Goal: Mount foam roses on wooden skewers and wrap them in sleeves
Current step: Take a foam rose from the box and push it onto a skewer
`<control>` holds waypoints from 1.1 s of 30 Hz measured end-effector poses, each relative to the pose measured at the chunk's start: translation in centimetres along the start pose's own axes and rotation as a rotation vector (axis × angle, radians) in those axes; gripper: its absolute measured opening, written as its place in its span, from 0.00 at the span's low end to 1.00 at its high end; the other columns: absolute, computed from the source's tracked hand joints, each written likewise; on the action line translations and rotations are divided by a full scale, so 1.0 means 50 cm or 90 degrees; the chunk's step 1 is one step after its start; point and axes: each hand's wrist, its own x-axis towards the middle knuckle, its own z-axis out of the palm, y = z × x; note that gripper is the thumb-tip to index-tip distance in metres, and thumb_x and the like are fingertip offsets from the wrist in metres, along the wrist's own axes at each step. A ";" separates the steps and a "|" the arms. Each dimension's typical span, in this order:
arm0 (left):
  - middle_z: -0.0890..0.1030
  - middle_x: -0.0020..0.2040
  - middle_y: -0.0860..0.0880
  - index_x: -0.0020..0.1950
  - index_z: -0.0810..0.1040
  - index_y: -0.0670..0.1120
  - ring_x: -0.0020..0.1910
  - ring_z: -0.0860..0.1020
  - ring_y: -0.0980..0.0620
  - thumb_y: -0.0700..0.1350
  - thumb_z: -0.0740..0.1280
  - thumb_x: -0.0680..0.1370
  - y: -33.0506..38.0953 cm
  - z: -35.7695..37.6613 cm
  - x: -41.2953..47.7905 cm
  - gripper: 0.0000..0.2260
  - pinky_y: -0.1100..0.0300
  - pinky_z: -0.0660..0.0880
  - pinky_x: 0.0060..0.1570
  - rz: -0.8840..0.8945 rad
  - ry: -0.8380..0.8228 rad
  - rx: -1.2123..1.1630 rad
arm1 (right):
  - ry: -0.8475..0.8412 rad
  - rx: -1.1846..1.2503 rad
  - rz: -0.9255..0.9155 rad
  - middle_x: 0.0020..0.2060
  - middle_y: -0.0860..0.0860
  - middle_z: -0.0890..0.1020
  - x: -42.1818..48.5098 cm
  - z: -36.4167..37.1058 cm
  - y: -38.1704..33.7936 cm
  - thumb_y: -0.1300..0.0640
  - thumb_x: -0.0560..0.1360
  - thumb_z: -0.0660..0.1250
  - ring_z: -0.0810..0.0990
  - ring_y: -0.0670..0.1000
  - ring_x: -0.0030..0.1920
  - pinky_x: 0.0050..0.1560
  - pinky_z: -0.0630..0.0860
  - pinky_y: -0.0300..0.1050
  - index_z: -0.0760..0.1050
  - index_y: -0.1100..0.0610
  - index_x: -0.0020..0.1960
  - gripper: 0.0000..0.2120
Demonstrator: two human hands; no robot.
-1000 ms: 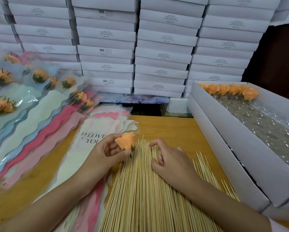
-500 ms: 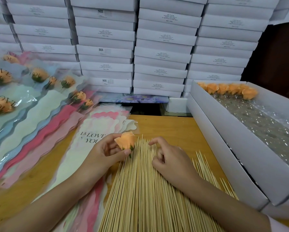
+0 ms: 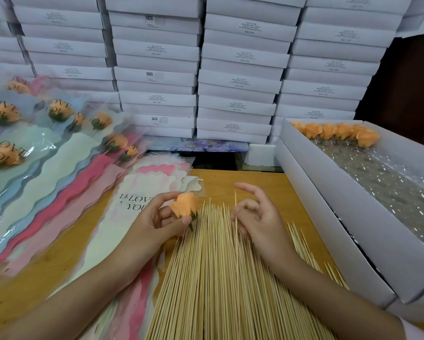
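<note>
- The left hand [image 3: 154, 224] is gripping one orange foam rose [image 3: 184, 207] with the fingertips, and its green base is pointing down toward the wooden bench [image 3: 230, 179].
- The right hand [image 3: 257, 217] is pinching a single thin wooden skewer [image 3: 235, 204], and the pointed tip is standing up above the big pile of pale skewers [image 3: 218, 278] on the bench.
- The rose and the skewer are near each other but apart, so I judge this rose is not yet mounted and not yet wrapped.
- At the left, several finished roses in printed clear sleeves [image 3: 59, 110] are lying in overlapping rows, so a good part of the work is looking done.
- A flat stack of empty pastel sleeves [image 3: 142, 200] is lying beside the left hand, ready for the wrapping.
- In the long white cardboard box [image 3: 328, 204] at the right, only one short row of bare orange roses [image 3: 341, 131] is showing at the far end, and the rest is showing only bubble wrap. So I think few roses are remaining.
</note>
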 end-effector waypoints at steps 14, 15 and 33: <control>0.83 0.41 0.48 0.62 0.74 0.44 0.38 0.81 0.54 0.44 0.70 0.72 0.000 0.000 0.000 0.19 0.66 0.78 0.41 -0.028 0.030 -0.062 | -0.062 0.433 0.124 0.32 0.51 0.75 0.013 -0.005 -0.001 0.64 0.77 0.63 0.68 0.43 0.26 0.26 0.69 0.36 0.76 0.56 0.64 0.16; 0.83 0.42 0.47 0.62 0.75 0.44 0.39 0.81 0.54 0.44 0.70 0.71 -0.001 -0.002 0.001 0.19 0.66 0.78 0.42 -0.029 0.033 -0.073 | -0.107 0.455 0.137 0.32 0.51 0.75 0.012 -0.005 -0.001 0.63 0.76 0.63 0.68 0.43 0.26 0.26 0.69 0.35 0.77 0.56 0.63 0.16; 0.82 0.49 0.38 0.60 0.76 0.44 0.51 0.83 0.43 0.44 0.74 0.66 -0.001 -0.006 0.009 0.23 0.60 0.81 0.48 -0.005 0.051 -0.196 | -0.412 0.241 0.172 0.32 0.46 0.75 -0.009 0.008 -0.002 0.62 0.81 0.61 0.68 0.41 0.27 0.32 0.70 0.35 0.76 0.58 0.65 0.14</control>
